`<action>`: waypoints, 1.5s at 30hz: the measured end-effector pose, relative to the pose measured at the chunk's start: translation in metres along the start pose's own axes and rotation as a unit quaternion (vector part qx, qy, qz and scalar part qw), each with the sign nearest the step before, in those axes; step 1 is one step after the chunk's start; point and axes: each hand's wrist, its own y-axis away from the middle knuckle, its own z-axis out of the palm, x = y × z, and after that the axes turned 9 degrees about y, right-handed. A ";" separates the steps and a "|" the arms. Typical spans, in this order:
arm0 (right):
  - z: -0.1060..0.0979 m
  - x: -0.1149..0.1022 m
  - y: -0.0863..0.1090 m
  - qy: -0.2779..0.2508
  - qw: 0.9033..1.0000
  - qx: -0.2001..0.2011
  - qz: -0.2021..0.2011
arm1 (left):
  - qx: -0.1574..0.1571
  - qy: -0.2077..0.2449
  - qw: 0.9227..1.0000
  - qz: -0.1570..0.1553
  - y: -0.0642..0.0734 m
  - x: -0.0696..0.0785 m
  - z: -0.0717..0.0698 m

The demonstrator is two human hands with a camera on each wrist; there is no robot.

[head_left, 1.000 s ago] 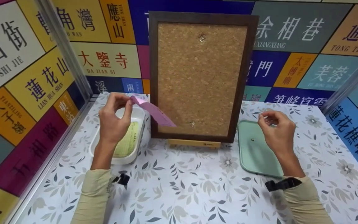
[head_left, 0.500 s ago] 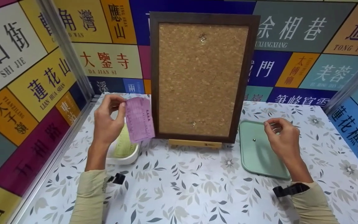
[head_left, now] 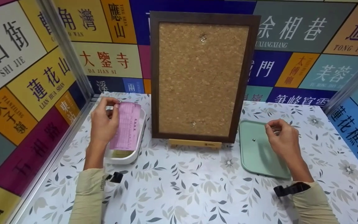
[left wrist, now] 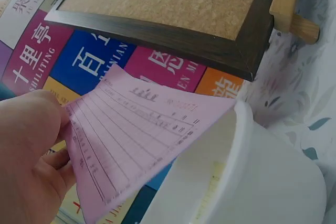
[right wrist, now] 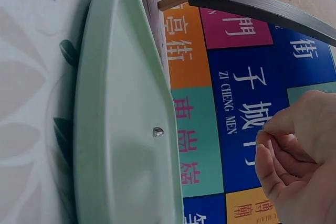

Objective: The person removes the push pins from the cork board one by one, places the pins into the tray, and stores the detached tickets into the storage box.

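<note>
My left hand point(head_left: 103, 123) pinches a pink printed slip of paper point(head_left: 126, 126) by its edge, above a white bin-like container point(head_left: 126, 160). In the left wrist view the slip point(left wrist: 136, 129) tilts across the container's rim point(left wrist: 242, 124). Yellow-green paper point(head_left: 122, 153) lies inside, partly covered by the slip. My right hand point(head_left: 283, 137) is over the right part of a pale green tray point(head_left: 259, 165), thumb and forefinger tips together. Whether something tiny sits between them I cannot tell in the right wrist view. One small shiny metal piece point(right wrist: 158, 131) rests in the tray.
A dark-framed corkboard point(head_left: 200, 81) stands upright on a wooden stand point(head_left: 194, 143) between the hands. Two shiny specks show on the cork, near top and bottom. A floral cloth point(head_left: 179, 186) covers the table; sign-printed walls point(head_left: 110, 59) enclose the back and sides.
The left hand has moved left and slightly down; the pink slip has swung from edge-on to face-on over the white container. The right hand has shifted slightly right and down.
</note>
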 end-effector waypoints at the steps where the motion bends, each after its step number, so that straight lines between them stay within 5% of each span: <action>1: 0.001 0.001 0.000 0.006 1.000 -0.010 0.002 | -0.002 -0.010 1.000 -0.004 0.000 -0.003 0.000; 10: 0.010 0.013 0.003 0.039 0.993 -0.107 0.010 | -0.036 -0.063 0.995 -0.061 0.006 -0.027 -0.001; 18: 0.020 0.021 0.006 0.053 0.982 -0.181 0.012 | -0.020 -0.085 0.990 -0.113 0.011 -0.034 -0.003; 26: 0.023 0.025 0.009 0.061 0.970 -0.237 0.006 | -0.071 -0.090 0.978 -0.172 0.015 -0.037 -0.003; 45: 0.022 0.026 0.009 0.060 0.965 -0.256 0.025 | -0.110 -0.149 0.977 -0.110 0.022 -0.026 0.014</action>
